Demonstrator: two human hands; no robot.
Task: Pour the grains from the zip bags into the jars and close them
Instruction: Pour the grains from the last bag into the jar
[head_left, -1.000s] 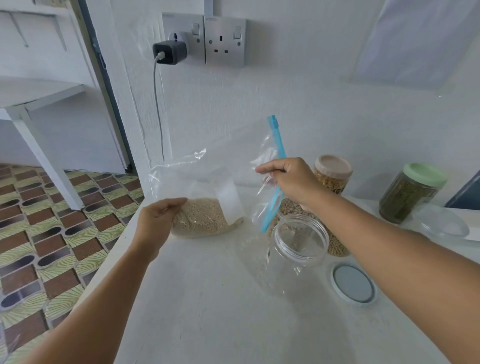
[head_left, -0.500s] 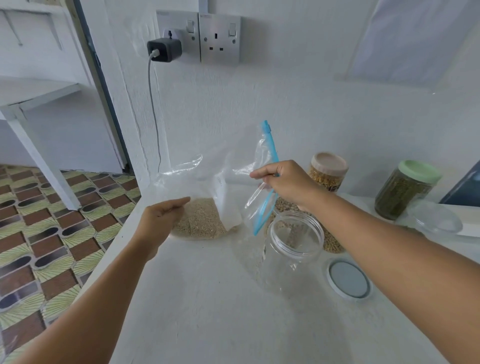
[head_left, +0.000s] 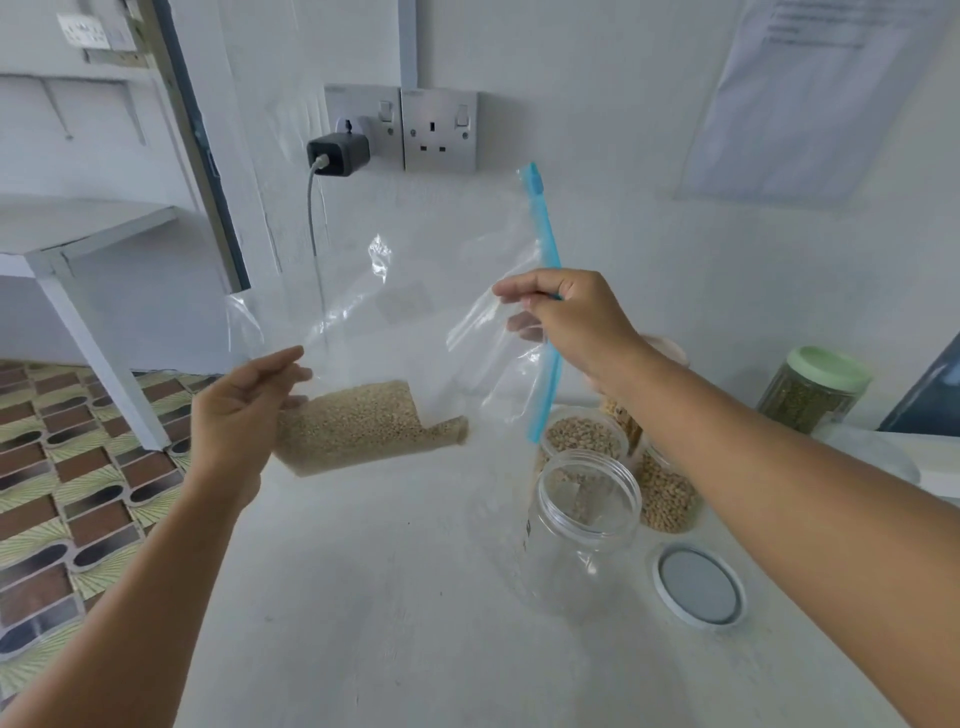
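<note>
A clear zip bag (head_left: 410, 317) with a blue zip strip hangs in the air above the white counter (head_left: 389, 613). Pale grains (head_left: 358, 426) fill its lower left corner. My left hand (head_left: 244, 410) holds that corner, fingers curled round the plastic. My right hand (head_left: 566, 317) pinches the bag's open edge beside the blue strip. An empty clear jar (head_left: 584, 525) stands open below my right hand, a little right of the grains. Its grey-and-white lid (head_left: 698, 584) lies flat on the counter to the jar's right.
Behind the empty jar stand jars of tan grains (head_left: 665, 493), one open-topped (head_left: 582, 436). A green-lidded jar (head_left: 813, 389) stands at the far right. A wall socket with a black charger (head_left: 337, 153) is behind. The counter edge drops to a tiled floor (head_left: 67, 467) on the left.
Both hands have lifted the bag off the counter. The grains have gathered in the lower left corner, and the zip edge now hangs more upright above the empty jar.
</note>
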